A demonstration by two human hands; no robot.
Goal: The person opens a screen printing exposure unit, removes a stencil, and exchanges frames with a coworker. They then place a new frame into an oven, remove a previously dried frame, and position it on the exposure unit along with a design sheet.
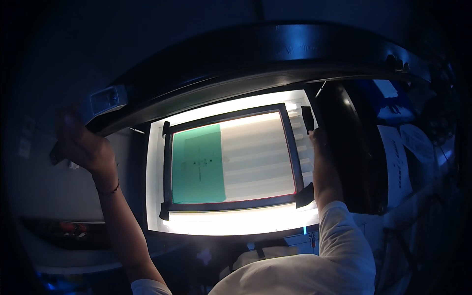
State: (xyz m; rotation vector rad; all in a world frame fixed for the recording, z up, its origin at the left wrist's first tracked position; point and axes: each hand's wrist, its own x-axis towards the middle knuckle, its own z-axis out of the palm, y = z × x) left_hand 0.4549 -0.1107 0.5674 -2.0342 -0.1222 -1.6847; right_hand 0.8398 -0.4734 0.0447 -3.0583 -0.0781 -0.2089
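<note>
Our left hand (pixel 81 145) is raised to the near corner of the big dark lid (pixel 255 54), fingers closed on its edge. Our right hand (pixel 317 135) touches the right rail of the dark-framed screen (pixel 231 162) lying flat on the lit glass bed (pixel 236 221); how far its fingers close we cannot tell. We judge the frame stiff and light, its half-green mesh delicate: hold the rails only.

A brightly lit glass bed (pixel 231 223) of an exposure unit carries a dark-framed screen (pixel 167 167), lying flat, its mesh green (pixel 199 164) on the left and pale on the right.
</note>
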